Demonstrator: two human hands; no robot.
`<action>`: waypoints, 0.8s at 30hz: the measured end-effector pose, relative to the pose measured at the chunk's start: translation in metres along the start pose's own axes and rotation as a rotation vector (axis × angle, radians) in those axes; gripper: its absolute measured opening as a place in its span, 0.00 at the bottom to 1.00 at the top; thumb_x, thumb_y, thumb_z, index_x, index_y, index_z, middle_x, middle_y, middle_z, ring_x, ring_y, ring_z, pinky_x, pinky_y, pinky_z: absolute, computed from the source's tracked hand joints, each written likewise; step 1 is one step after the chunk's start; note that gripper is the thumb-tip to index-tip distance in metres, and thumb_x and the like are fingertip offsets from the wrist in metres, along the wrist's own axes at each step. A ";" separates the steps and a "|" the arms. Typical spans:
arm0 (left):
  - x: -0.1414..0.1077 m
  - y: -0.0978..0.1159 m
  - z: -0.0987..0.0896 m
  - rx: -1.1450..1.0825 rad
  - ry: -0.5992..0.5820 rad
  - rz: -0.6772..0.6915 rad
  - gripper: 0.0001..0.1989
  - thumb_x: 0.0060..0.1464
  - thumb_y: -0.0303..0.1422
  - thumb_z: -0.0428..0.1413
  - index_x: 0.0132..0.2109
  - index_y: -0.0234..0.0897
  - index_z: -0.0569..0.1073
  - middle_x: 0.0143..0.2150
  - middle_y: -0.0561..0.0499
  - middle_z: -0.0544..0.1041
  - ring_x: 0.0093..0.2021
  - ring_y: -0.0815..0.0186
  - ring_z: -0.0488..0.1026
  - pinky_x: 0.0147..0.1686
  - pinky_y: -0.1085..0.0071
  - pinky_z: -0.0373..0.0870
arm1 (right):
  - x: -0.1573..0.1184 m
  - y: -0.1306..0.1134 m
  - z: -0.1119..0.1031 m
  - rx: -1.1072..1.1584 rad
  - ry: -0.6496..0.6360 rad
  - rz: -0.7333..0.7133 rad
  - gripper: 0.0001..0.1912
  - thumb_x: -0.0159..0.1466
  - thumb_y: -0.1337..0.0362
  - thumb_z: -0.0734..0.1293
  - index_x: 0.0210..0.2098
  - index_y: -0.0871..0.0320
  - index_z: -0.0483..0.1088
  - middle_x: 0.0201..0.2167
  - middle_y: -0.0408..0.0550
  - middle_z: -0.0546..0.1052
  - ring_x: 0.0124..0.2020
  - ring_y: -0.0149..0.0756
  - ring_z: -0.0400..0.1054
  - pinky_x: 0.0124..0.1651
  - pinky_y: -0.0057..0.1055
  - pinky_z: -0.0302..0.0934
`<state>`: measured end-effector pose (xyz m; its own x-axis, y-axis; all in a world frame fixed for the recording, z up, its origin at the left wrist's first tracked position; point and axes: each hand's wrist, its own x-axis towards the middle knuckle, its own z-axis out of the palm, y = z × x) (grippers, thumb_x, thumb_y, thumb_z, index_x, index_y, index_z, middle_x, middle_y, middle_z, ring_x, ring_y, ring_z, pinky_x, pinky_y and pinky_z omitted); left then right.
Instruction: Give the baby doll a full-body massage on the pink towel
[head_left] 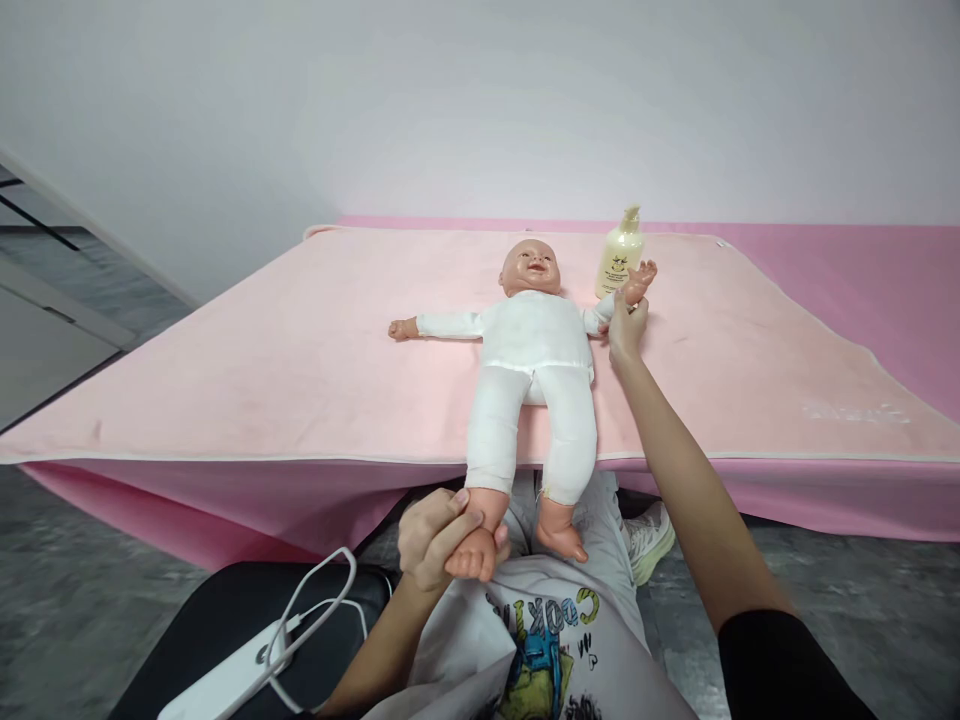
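A baby doll (pixel 534 335) with a white cloth body lies face up on the pink blanket, its head toward the wall and its feet past the table's front edge. My left hand (pixel 442 540) is closed around the doll's foot on the left side of the view. My right hand (pixel 628 325) grips the doll's forearm at the right, with that small hand raised. Just behind the raised hand stands a pale yellow pump bottle (pixel 619 255). The doll's other arm is stretched out to the left on the blanket.
The pink blanket (pixel 300 370) covers a table with a darker pink cloth (pixel 885 300). At the lower left a white device with a cable (pixel 225 675) lies on a black seat (pixel 202 610). A pale wall rises behind.
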<state>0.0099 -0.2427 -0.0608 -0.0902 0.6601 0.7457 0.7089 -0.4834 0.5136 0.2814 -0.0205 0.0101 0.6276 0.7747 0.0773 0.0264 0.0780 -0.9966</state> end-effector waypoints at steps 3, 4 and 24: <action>0.011 0.016 -0.001 0.056 0.228 0.393 0.14 0.27 0.36 0.62 0.28 0.44 0.69 0.20 0.54 0.72 0.19 0.62 0.69 0.14 0.64 0.68 | 0.014 0.011 -0.004 0.042 0.033 0.070 0.31 0.61 0.44 0.53 0.56 0.55 0.54 0.39 0.54 0.69 0.23 0.33 0.68 0.21 0.32 0.62; 0.016 0.021 -0.001 0.086 0.278 0.478 0.14 0.29 0.34 0.60 0.30 0.43 0.69 0.21 0.53 0.72 0.20 0.62 0.69 0.14 0.65 0.68 | 0.018 0.015 -0.005 0.056 0.032 0.090 0.31 0.61 0.43 0.50 0.57 0.55 0.54 0.38 0.55 0.69 0.24 0.33 0.68 0.22 0.33 0.63; 0.060 0.021 0.018 0.126 0.461 0.121 0.19 0.42 0.46 0.57 0.37 0.39 0.63 0.31 0.49 0.71 0.36 0.58 0.74 0.34 0.58 0.73 | 0.009 -0.002 -0.007 0.138 -0.016 0.083 0.31 0.58 0.43 0.57 0.56 0.52 0.56 0.39 0.54 0.71 0.19 0.28 0.63 0.18 0.28 0.58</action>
<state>0.0321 -0.2031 -0.0131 -0.2821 0.2661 0.9217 0.8098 -0.4491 0.3775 0.2924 -0.0182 0.0125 0.6107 0.7918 -0.0037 -0.1330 0.0980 -0.9863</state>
